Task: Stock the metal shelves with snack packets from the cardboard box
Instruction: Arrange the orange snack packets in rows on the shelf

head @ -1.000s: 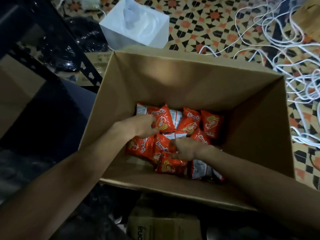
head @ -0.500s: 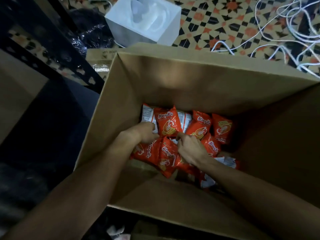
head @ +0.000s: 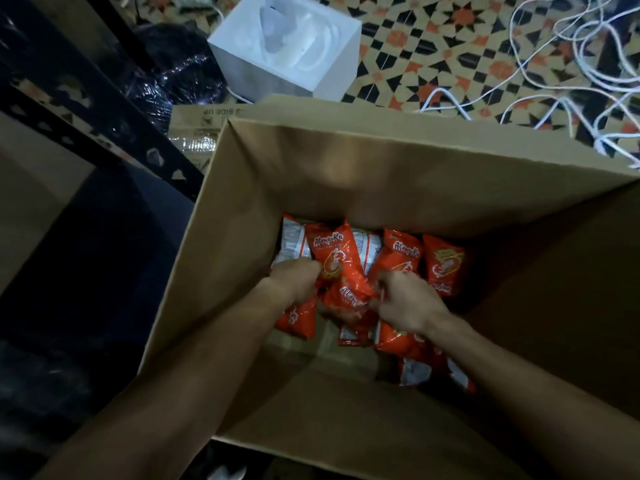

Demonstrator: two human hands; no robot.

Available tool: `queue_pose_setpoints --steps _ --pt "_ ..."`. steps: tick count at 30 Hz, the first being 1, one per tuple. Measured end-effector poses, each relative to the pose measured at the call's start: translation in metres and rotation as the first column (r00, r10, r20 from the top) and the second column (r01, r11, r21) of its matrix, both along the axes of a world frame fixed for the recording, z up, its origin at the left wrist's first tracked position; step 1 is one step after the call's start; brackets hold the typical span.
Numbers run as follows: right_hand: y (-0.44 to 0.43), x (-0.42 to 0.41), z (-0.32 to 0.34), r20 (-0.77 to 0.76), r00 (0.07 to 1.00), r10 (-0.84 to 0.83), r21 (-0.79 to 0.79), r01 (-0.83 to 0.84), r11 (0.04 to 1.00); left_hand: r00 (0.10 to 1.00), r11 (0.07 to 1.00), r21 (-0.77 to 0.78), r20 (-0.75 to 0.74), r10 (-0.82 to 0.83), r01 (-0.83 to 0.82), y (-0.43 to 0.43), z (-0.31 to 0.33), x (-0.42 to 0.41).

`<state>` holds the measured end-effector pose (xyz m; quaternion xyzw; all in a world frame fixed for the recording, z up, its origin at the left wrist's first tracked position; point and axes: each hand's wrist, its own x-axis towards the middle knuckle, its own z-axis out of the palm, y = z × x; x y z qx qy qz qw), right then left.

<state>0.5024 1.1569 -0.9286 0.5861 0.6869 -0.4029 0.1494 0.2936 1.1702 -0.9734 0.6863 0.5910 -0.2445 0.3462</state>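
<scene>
Orange-red snack packets (head: 403,258) lie in a loose heap at the bottom of the deep cardboard box (head: 346,161), gathered toward its far wall; a few show their silver-white backs. Both bare forearms reach down into the box from the near side. The right hand (head: 408,303) has its fingers curled and pinches the edge of the middle packet (head: 348,296), which tilts between the two hands. The left hand (head: 298,282) is knuckles-up, its fingers bent and buried among the packets just beside an upright packet (head: 332,258); the fingertips are hidden, so I cannot tell whether they clasp anything. More packets lie under and behind the right wrist. Bare cardboard floor shows at the near left of the heap. Outside the box, to the left, runs the dark perforated frame of the metal shelves (head: 86,109), with a crumpled black plastic bag (head: 173,71) and a flattened carton (head: 197,133) beyond it. A white tissue box (head: 242,60) stands on the patterned floor (head: 433,64) past the far wall, and tangled white cables (head: 571,64) sprawl to the right.
</scene>
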Motion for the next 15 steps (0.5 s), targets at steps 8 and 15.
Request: queue_pose_setpoints --steps 8,15 --pt "0.024 0.022 0.021 -0.018 0.973 -0.232 0.083 0.233 0.969 0.966 0.974 -0.016 -0.130 -0.224 0.224 -0.033 -0.017 0.001" --pt "0.022 0.026 0.022 -0.026 0.951 -0.307 0.085 0.308 0.948 0.923 0.929 -0.161 0.144 0.357 -0.334 -0.019 -0.003 -0.011"
